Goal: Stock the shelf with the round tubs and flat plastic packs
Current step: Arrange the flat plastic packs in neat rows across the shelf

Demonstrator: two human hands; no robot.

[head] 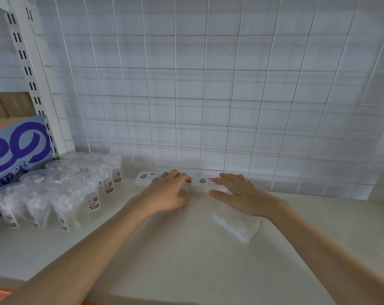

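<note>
Two flat clear plastic packs lie on the white shelf (186, 256) near the wire back grid. My left hand (169, 192) rests on the left pack (146, 177), fingers bent over its right end. My right hand (237, 194) lies flat with straight fingers on the right pack (239, 223), which runs from the grid toward me and shows a printed label at its far end. Several clear round tubs (61, 190) with barcode labels stand in rows at the shelf's left side.
A white slotted upright (32, 80) stands at the left, with a blue-and-white carton (15, 148) and brown cardboard behind the tubs. The white wire grid (208, 95) closes the back. An orange edge (1, 293) shows at the bottom left.
</note>
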